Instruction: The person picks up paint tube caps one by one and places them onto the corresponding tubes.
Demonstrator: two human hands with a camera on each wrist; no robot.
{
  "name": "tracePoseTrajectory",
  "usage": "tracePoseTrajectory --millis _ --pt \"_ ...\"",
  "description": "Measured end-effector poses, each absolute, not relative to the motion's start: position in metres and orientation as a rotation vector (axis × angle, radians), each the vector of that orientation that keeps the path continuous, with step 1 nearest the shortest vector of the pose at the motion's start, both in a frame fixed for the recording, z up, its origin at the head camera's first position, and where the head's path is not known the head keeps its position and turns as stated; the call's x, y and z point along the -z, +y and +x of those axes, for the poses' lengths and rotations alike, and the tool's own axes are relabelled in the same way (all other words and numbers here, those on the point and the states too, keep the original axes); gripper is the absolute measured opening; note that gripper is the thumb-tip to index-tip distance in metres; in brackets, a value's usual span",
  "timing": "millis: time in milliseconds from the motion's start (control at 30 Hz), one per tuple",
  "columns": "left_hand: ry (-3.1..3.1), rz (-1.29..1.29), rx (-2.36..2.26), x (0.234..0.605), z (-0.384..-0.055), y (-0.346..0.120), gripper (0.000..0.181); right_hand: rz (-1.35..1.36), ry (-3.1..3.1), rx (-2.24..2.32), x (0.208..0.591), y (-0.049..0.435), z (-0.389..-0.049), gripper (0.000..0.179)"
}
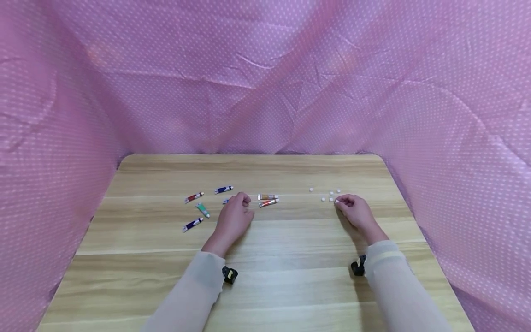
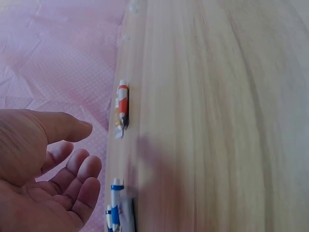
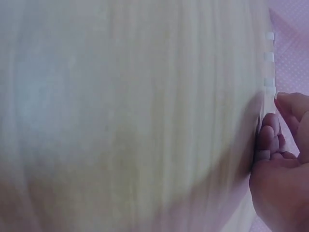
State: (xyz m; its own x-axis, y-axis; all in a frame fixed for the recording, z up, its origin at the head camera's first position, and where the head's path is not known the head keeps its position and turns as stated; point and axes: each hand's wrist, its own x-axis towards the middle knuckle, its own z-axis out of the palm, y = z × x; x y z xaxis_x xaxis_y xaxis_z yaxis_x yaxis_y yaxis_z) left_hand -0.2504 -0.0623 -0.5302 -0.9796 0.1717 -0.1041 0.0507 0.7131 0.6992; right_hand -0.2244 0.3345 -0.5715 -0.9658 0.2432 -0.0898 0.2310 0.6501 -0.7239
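Observation:
My left hand (image 1: 234, 216) hovers over the table with loosely curled fingers and nothing between them. Just right of it lie an ochre paint tube (image 1: 268, 197) and an orange-red paint tube (image 2: 123, 104). Beneath its knuckles, a blue paint tube (image 1: 226, 201) is partly hidden in the head view. Thumb and forefinger of my right hand (image 1: 356, 213) pinch a small white block-like piece (image 3: 276, 95), of which only a bit shows. Several similar white pieces (image 1: 323, 199) lie on the table beside the fingertips, mostly to their left and behind them.
Farther left are a red tube (image 1: 194, 197), a dark blue tube (image 1: 224, 189), a green tube (image 1: 203, 210) and a dark violet tube (image 1: 192, 224). The wooden table (image 1: 290, 258) is bordered at the back and sides by pink dotted cloth (image 1: 265, 92).

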Motion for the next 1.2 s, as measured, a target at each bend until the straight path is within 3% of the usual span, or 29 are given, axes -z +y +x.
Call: tracePoseTrajectory --millis 533,833,1200 --pt "2.767 0.07 -1.117 0.532 -0.233 -0.096 0.042 -0.545 -2.575 -1.66 0.562 0.343 -0.207 0.03" --pt "2.737 -0.001 -1.151 0.532 -0.225 -0.113 0.043 -0.55 -2.48 -1.632 0.558 0.344 -0.199 0.029" --pt "2.774 -0.041 -1.095 0.535 -0.216 -0.131 0.039 -0.619 -2.08 -1.946 0.548 0.335 -0.18 0.014"
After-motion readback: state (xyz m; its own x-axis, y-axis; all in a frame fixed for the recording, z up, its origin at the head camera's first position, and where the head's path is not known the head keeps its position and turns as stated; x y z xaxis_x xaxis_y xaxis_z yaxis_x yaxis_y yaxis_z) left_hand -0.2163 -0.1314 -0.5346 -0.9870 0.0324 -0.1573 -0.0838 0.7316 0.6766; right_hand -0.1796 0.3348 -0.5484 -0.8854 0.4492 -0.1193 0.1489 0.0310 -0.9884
